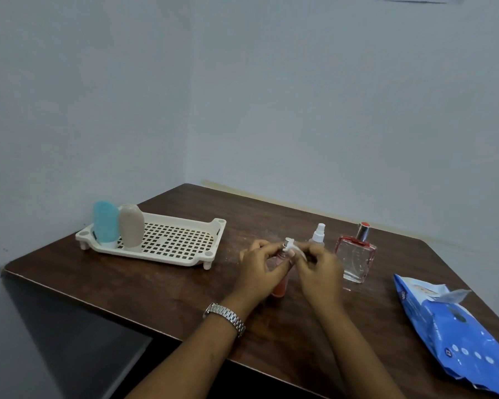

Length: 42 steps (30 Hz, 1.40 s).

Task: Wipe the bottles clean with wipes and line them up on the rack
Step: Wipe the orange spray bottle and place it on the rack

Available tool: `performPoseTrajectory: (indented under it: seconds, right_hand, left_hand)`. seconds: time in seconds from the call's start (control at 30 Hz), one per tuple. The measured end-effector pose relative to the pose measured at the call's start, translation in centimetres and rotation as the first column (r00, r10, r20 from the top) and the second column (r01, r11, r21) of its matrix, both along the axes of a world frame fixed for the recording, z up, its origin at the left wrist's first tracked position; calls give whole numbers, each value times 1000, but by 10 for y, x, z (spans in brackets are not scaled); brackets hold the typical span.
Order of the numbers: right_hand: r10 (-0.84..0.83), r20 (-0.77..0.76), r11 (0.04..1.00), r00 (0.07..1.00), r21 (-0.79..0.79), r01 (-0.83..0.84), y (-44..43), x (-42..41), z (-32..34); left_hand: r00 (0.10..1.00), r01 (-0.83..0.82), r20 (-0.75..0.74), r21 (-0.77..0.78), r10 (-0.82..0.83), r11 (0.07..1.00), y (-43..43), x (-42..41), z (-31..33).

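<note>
My left hand [261, 267] grips a slim pink bottle [280, 286] with a silver-white top, held tilted just above the table. My right hand [319, 269] pinches a white wipe [298, 252] against the bottle's top. On the cream slotted rack [182, 240] at the left stand a blue bottle [105, 223] and a beige bottle [131, 226], side by side at its left end. Behind my right hand stands a small white-capped spray bottle [319, 233]. A square clear perfume bottle [355, 254] with red edges and a silver cap stands to its right.
A blue pack of wipes [455, 329] lies at the right front, its flap peeled open. The brown table [156, 286] sits in a corner between two pale walls, with its left edge dropping off below the rack.
</note>
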State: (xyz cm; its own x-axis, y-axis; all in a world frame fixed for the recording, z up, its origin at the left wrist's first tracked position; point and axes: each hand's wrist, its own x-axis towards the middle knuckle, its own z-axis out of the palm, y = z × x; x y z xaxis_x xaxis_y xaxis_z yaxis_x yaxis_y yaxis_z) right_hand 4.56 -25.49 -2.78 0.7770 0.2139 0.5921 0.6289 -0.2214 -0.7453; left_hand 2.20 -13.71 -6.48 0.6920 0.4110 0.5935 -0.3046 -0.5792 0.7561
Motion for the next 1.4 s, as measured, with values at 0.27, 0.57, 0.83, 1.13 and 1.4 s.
performPoseTrajectory:
  seconds: [0.27, 0.57, 0.83, 1.13, 1.4]
  right_hand:
    - [-31, 109, 999, 994, -13, 33, 3, 0, 4]
    - [175, -213, 984, 961, -1, -179, -5, 19, 16]
    - [211, -243, 977, 947, 66, -201, 1, 21, 24]
    - [35, 10, 997, 999, -65, -34, -3, 2, -3]
    - [15, 513, 960, 858, -247, 131, -1, -9, -5]
  left_hand:
    - [999, -6, -38, 9, 7, 1000, 0, -3, 2]
    - [997, 53, -52, -93, -58, 994, 1, -1, 0]
    - [988, 43, -147, -32, -48, 999, -7, -12, 7]
    - [991, 31, -135, 85, -20, 996, -7, -15, 7]
    - [996, 27, -89, 61, -22, 998, -7, -16, 8]
